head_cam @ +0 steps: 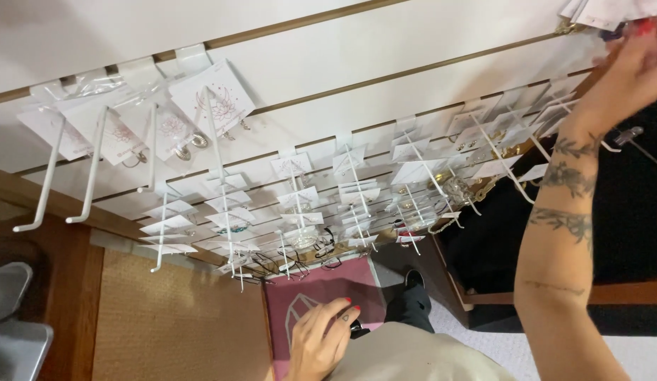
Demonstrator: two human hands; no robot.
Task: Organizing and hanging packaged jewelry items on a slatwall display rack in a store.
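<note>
Nearest the camera, the person's left hand (321, 339) rests low against a light garment, fingers loosely curled and holding nothing that can be made out, just beside a pink bag (311, 296) with a pale crystal outline. Far above it, the right hand (628, 60) reaches to the top corner of the slatwall panel (385, 63), where its fingers meet a bunch of white jewellery cards (604, 10) hanging from a hook; the frame edge cuts off the fingertips, so whether the grip has closed on a card cannot be told. Below the forearm, rows of white peg hooks (413, 152) carry more carded earrings (293, 190), the hook tips pointing outward near the arm. A risk lies there: a sweep of the forearm could catch those tips and knock cards loose. Pulling one card from the packed bunch could also drag its neighbours off the hook, and the long one-armed reach leaves little control.
</note>
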